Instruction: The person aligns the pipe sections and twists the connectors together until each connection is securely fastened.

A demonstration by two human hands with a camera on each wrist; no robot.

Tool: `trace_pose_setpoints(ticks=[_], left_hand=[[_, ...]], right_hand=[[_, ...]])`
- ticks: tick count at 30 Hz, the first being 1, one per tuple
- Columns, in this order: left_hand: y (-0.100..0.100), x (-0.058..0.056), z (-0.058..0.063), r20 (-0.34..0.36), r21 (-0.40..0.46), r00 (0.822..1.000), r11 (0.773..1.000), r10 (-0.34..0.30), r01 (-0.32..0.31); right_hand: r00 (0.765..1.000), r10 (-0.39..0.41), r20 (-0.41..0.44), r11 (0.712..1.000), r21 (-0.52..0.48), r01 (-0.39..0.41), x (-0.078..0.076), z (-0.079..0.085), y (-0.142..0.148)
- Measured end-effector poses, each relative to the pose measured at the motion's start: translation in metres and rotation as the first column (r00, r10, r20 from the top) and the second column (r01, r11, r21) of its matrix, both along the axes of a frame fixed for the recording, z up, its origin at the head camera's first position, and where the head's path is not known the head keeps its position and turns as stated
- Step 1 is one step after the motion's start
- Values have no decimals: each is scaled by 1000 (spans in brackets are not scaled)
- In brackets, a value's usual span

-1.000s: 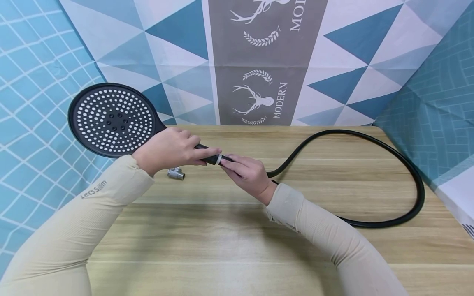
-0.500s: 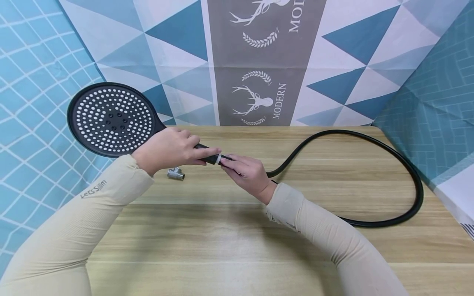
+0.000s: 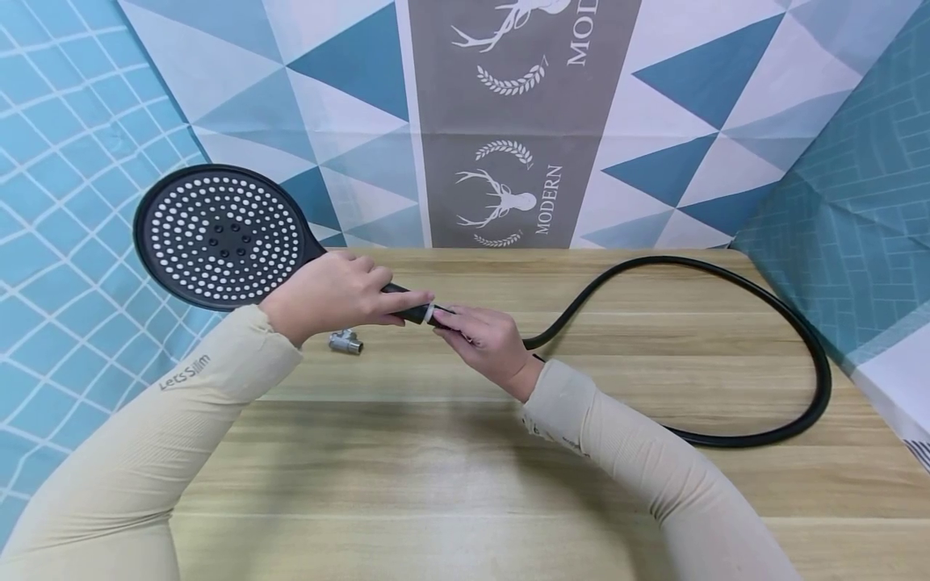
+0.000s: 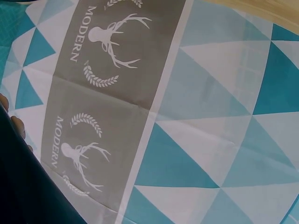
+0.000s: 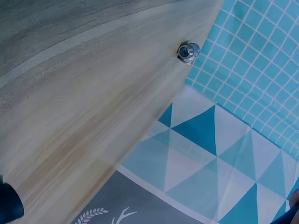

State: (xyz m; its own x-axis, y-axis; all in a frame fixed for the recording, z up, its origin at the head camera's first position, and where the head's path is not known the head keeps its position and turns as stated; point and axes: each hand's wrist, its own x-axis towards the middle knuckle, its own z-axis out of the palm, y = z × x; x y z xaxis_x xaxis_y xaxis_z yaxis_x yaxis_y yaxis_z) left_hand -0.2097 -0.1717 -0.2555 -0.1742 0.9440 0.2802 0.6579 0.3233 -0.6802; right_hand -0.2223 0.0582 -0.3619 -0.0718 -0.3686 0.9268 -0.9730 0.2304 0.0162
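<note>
A large round black shower head (image 3: pixel 221 238) with white nozzles is held up at the left, its nozzle face towards the head camera. My left hand (image 3: pixel 337 294) grips its handle, index finger extended along it. At the handle's lower end a pale ring (image 3: pixel 429 313) shows. Just beyond the ring, my right hand (image 3: pixel 487 343) pinches the end of a black shower hose (image 3: pixel 819 355). Fingers cover most of this joint, so whether hose and handle are screwed together I cannot tell. In the left wrist view, fingertips (image 4: pixel 17 126) show behind a dark shape.
A small chrome fitting (image 3: pixel 345 342) lies on the wooden table (image 3: pixel 436 484) below the left hand, also visible in the right wrist view. From the right hand the hose loops across the table's right side. Patterned sheets (image 3: pixel 501 186) hang behind and at both sides.
</note>
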Motion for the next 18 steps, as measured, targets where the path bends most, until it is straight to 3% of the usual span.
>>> trace_pose_setpoints(ticks=[3,7,18], left_hand=[[1,0,1,8,2,1000,1000,7,-7],[1,0,0,19,6,1000,1000,19,-19],[-3,1,-2,56,78,998,997,18,-23]], right_hand=[[1000,-25,-18,999,25,26,-1,1,1],[992,-71,-104,995,55,77,-4,-1,2],[926,-193,-325,975,40,218,-9,-2,7]])
